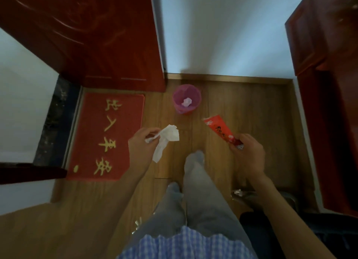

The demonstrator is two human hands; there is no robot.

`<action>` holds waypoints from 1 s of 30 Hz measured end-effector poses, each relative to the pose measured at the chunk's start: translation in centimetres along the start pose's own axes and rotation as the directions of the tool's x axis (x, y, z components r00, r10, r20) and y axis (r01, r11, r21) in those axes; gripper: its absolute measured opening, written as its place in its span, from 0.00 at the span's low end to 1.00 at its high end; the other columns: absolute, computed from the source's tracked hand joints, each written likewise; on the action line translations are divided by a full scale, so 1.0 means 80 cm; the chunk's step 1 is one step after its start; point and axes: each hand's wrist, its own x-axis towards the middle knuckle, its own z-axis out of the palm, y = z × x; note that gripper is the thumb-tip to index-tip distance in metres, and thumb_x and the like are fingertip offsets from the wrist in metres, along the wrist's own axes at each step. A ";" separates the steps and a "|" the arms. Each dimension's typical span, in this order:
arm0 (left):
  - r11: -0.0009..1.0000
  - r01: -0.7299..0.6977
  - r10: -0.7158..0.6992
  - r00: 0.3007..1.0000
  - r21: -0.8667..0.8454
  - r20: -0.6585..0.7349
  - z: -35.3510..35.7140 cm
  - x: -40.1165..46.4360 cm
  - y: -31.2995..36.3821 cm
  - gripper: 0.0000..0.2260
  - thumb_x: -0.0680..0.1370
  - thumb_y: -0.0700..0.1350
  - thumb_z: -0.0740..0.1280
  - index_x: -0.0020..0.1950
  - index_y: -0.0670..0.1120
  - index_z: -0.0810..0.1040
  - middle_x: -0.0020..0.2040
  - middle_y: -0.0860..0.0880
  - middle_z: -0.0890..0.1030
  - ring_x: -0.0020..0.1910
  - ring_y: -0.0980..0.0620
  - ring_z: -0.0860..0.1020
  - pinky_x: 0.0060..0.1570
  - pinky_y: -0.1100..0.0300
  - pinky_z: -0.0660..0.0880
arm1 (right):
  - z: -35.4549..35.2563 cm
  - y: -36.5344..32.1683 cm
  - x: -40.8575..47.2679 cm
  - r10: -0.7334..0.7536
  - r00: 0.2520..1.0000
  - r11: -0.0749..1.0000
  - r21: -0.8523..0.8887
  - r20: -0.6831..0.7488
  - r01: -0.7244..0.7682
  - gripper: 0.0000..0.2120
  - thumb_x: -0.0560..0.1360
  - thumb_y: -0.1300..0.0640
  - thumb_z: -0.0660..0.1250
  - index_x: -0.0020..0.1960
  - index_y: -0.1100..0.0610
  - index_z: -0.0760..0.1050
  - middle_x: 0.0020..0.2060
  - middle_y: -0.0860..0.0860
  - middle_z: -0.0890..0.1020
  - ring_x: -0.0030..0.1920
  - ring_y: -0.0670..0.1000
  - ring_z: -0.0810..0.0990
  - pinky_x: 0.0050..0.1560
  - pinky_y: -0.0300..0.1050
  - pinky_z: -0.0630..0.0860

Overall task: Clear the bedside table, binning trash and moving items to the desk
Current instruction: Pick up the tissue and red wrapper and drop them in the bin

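My left hand (pixel 142 142) pinches a crumpled white tissue (pixel 166 140) that hangs down over the wooden floor. A flat red snack wrapper (pixel 221 130) with printed characters sticks out of my right hand (pixel 247 152), pointing up and left. A small pink mesh waste bin (pixel 187 98) stands on the floor ahead of both hands, near the wall, with a crumpled white paper ball (pixel 187 102) inside. Both hands are nearer to me than the bin, one on each side of it.
A red doormat (pixel 108 134) with yellow characters lies left of the bin, below a red door (pixel 108 37). A red wooden cabinet (pixel 329 84) stands at the right. My grey trouser legs (pixel 195 191) are below. A silvery object (pixel 240 193) lies on the floor by my right forearm.
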 end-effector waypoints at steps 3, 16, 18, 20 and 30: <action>0.998 -0.025 0.025 1.000 0.049 0.010 0.032 0.056 0.007 0.06 0.72 0.37 0.71 0.48 0.43 0.83 0.43 0.51 0.82 0.39 0.65 0.76 0.42 0.77 0.70 | 0.010 0.014 0.063 0.025 0.999 1.000 0.001 0.020 -0.025 0.05 0.70 0.61 0.73 0.38 0.58 0.77 0.31 0.43 0.72 0.32 0.49 0.73 0.30 0.34 0.61; 0.988 0.148 -0.139 0.976 -0.043 0.166 0.212 0.305 0.036 0.07 0.73 0.36 0.69 0.49 0.39 0.82 0.44 0.47 0.82 0.41 0.60 0.77 0.42 0.75 0.72 | 0.070 0.123 0.324 0.123 0.989 0.992 -0.045 0.082 -0.119 0.04 0.70 0.58 0.74 0.41 0.57 0.79 0.33 0.49 0.76 0.32 0.49 0.73 0.28 0.38 0.61; 0.976 0.200 -0.174 0.954 -0.088 0.245 0.248 0.339 0.016 0.06 0.72 0.42 0.68 0.47 0.42 0.81 0.44 0.48 0.81 0.42 0.55 0.77 0.46 0.65 0.74 | 0.097 0.141 0.347 0.139 0.984 0.990 -0.040 0.112 -0.135 0.05 0.70 0.58 0.73 0.40 0.57 0.78 0.33 0.50 0.77 0.33 0.50 0.74 0.29 0.41 0.63; 0.968 0.250 -0.226 0.918 -0.032 0.326 0.286 0.366 -0.009 0.06 0.74 0.43 0.67 0.49 0.45 0.80 0.47 0.50 0.79 0.45 0.56 0.76 0.47 0.64 0.73 | 0.128 0.159 0.365 0.146 0.979 0.989 -0.045 0.144 -0.141 0.06 0.70 0.57 0.73 0.39 0.57 0.76 0.33 0.50 0.77 0.33 0.50 0.74 0.29 0.42 0.64; 0.976 0.160 -0.203 0.919 0.150 0.339 0.477 0.479 -0.196 0.08 0.73 0.32 0.67 0.50 0.35 0.81 0.48 0.37 0.82 0.44 0.48 0.77 0.40 0.77 0.68 | 0.300 0.246 0.395 0.187 0.960 0.982 -0.036 0.207 -0.184 0.03 0.70 0.58 0.73 0.42 0.55 0.80 0.33 0.41 0.72 0.33 0.44 0.69 0.32 0.28 0.57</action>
